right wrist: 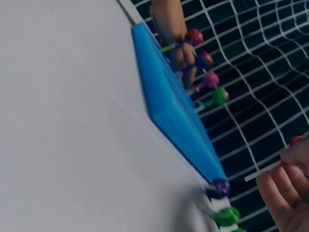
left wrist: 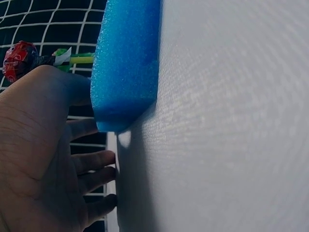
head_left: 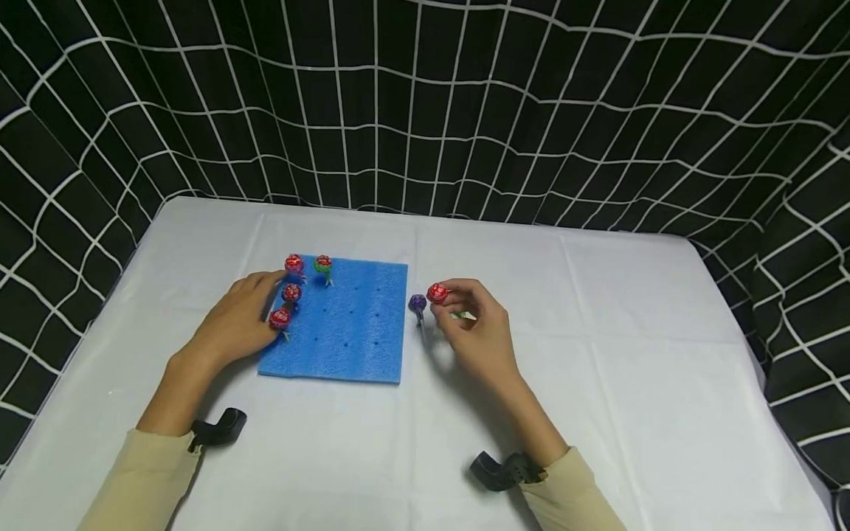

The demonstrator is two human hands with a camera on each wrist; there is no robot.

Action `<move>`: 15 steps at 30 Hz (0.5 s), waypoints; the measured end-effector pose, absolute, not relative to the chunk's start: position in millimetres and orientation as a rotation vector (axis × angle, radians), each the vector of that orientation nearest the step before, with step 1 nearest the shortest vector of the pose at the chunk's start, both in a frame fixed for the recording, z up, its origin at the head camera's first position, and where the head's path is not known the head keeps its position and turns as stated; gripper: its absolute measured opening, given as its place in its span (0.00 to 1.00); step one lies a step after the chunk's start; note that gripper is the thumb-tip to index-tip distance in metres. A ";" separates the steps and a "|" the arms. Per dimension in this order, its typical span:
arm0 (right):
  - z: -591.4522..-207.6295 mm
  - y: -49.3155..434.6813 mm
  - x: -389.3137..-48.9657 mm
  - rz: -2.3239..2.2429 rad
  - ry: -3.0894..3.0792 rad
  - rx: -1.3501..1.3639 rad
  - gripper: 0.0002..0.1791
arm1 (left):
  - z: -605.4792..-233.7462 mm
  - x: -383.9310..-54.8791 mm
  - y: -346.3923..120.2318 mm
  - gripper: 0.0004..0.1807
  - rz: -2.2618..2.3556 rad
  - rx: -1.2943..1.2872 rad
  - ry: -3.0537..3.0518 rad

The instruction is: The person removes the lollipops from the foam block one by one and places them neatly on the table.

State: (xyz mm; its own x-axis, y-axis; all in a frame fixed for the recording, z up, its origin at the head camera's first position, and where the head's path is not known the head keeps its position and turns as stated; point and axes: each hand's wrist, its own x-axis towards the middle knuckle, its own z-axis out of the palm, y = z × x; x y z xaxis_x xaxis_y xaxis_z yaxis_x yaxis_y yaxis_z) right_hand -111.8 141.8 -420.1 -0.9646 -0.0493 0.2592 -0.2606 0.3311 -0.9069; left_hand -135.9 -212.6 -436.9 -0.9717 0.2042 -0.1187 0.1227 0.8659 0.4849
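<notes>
My right hand (head_left: 481, 332) pinches a red lollipop (head_left: 437, 293), held just right of a blue foam board (head_left: 361, 354). Its white stick (right wrist: 263, 171) juts from the fingers in the right wrist view. Along the board's left edge rests my left hand (head_left: 235, 317), fingers extended and thumb beside a red lollipop (head_left: 280, 318). Standing in the foam there are also a dark-wrapped red lollipop (head_left: 291, 293), a pink one (head_left: 294, 263) and a green-and-red one (head_left: 323, 263). A purple lollipop (head_left: 417, 302) and a green lollipop (right wrist: 226, 216) lie near the right hand.
Rows of small holes dot the rest of the foam. The board lies on a white-covered table (head_left: 664, 383). Black cloth with a white grid (head_left: 425, 103) rises behind and at both sides. Each wrist wears a black camera mount (head_left: 222, 428).
</notes>
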 end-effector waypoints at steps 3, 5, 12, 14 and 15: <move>-420.9 150.6 -111.3 1.650 -2.415 0.261 0.17 | -436.9 -134.2 -215.5 0.46 0.734 0.249 2.868; -421.7 156.2 -110.2 1.630 -2.411 0.248 0.18 | -437.3 -134.0 -216.2 0.46 0.734 0.254 2.865; -423.6 170.3 -107.5 1.575 -2.426 0.233 0.18 | -434.8 -134.4 -213.1 0.46 0.720 0.246 2.868; -423.5 175.0 -108.2 1.562 -2.430 0.212 0.19 | -434.5 -134.4 -212.8 0.46 0.729 0.253 2.868; -423.6 177.7 -108.7 1.556 -2.432 0.199 0.19 | -434.5 -134.4 -212.8 0.46 0.734 0.257 2.869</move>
State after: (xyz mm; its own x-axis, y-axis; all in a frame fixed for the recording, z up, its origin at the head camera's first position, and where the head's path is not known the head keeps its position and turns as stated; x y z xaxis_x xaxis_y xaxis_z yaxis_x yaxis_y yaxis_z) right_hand -108.7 177.7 -423.6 -0.9603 0.0179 0.2785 -0.2453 0.4217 -0.8729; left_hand -134.4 -212.8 -434.5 -0.9708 0.2072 -0.1205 0.1239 0.8642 0.4877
